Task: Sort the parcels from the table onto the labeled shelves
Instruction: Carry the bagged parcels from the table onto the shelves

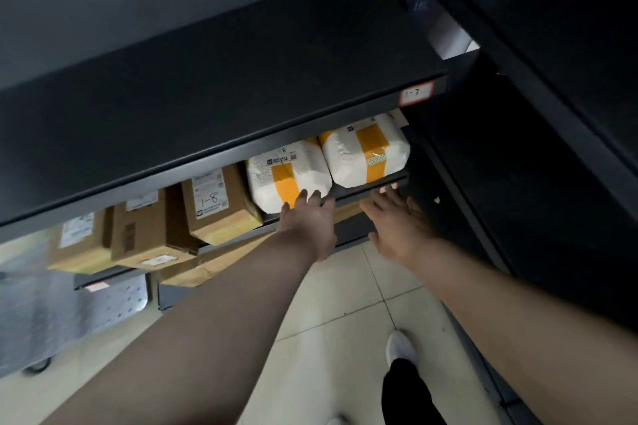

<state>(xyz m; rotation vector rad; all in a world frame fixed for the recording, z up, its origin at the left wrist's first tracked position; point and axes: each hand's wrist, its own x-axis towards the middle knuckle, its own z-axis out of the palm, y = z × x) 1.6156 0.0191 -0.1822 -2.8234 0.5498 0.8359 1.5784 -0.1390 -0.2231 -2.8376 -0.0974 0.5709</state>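
Two white foam-wrapped parcels with yellow tape lie side by side on a dark lower shelf (373, 188): one at the left (286, 176), one at the right (366, 152). My left hand (309, 221) touches the front edge of the left white parcel with its fingertips, fingers apart, not gripping. My right hand (397, 221) hovers open in front of the shelf edge, below the right white parcel, holding nothing. A brown box marked 1-8 (215, 205) stands left of the white parcels.
The dark shelf above (241, 86) carries a label reading 1-7 (416, 93). Further brown boxes (148, 231) fill the lower shelf to the left. A metal cart (69, 304) stands at lower left on the tiled floor. Another dark rack (552, 114) rises at the right.
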